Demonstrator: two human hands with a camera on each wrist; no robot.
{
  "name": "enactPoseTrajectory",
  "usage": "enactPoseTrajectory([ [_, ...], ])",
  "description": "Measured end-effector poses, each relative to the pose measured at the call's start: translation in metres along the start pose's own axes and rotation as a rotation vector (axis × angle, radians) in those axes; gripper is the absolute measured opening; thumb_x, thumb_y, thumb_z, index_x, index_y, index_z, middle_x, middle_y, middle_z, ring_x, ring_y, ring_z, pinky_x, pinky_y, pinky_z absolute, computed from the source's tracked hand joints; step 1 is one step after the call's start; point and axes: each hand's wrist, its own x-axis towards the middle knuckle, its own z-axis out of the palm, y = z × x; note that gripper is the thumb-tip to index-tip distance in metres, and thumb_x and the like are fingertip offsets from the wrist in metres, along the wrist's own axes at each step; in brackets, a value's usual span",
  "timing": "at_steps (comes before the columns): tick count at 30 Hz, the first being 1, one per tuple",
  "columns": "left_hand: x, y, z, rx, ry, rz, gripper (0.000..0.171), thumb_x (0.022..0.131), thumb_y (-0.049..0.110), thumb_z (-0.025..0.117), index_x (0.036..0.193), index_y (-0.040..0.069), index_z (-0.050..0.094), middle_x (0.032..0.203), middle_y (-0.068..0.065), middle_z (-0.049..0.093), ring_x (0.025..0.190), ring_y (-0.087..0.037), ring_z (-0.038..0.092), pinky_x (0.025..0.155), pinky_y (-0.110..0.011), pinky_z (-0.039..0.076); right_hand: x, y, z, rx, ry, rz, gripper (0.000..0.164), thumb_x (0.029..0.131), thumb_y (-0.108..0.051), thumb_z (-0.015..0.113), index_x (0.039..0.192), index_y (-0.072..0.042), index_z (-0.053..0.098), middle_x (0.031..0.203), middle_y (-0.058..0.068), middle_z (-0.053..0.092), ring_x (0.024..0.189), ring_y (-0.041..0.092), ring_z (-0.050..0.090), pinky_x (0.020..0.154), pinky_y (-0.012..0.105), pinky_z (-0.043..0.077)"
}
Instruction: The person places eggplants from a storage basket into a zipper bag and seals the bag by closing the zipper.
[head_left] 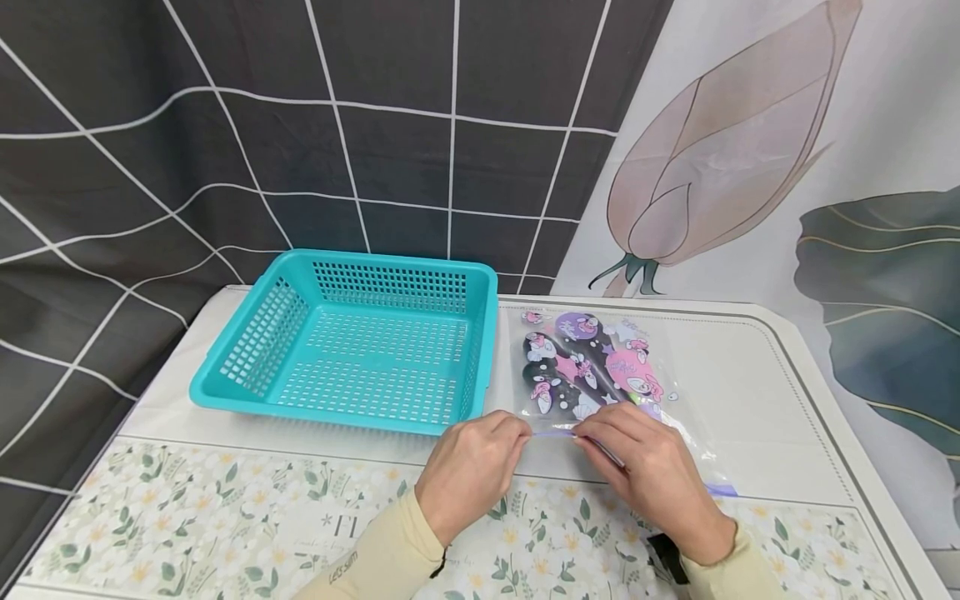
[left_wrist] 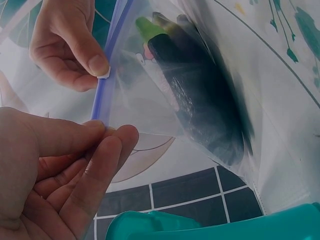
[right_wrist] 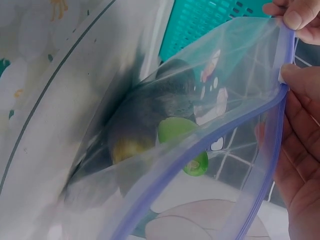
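Observation:
A clear zip bag [head_left: 558, 367] printed with pink and purple cartoon figures lies on the table. Inside it are several dark, long, rounded items [left_wrist: 195, 95], with a bright green end [right_wrist: 175, 131] showing among them; their kind is hard to tell through the film. My left hand [head_left: 474, 467] pinches the corner of the bag's purple zip strip [left_wrist: 104, 100] between thumb and finger. Close beside it, my right hand [head_left: 648, 467] pinches the small white slider [left_wrist: 104, 75] on that strip. On the right-hand stretch, the bag's mouth stands parted in the right wrist view.
A turquoise perforated basket [head_left: 375, 354] sits left of the bag, near the back of the table. A floral mat [head_left: 247, 517] covers the front of the white table [head_left: 757, 400]. Behind hang a dark gridded cloth [head_left: 390, 150] and a pale flower-patterned one [head_left: 885, 150].

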Motion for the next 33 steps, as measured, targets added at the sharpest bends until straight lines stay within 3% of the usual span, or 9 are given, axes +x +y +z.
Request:
enactPoseTrajectory([
  [18, 0.0006, -0.0010, -0.0010, 0.003, -0.009, 0.005, 0.002, 0.089, 0.003, 0.072, 0.088, 0.004, 0.073, 0.086, -0.004, 0.073, 0.070, -0.013, 0.071, 0.063, -0.021, 0.058, -0.0008, 0.0020, -0.0024, -0.020, -0.031, 0.015, 0.034, 0.105, -0.034, 0.052, 0.091, -0.014, 0.075, 0.091, -0.007, 0.068, 0.085, 0.012, 0.064, 0.077, 0.030, 0.054],
  [33, 0.0013, -0.0015, -0.0014, 0.013, -0.013, 0.005, 0.008, 0.083, 0.000, 0.076, 0.088, 0.006, 0.074, 0.086, -0.003, 0.073, 0.071, -0.012, 0.071, 0.063, -0.023, 0.059, -0.0010, 0.0029, -0.0042, -0.020, -0.040, 0.020, 0.035, 0.105, -0.035, 0.052, 0.091, -0.013, 0.075, 0.091, -0.007, 0.069, 0.085, 0.012, 0.064, 0.076, 0.029, 0.053],
])
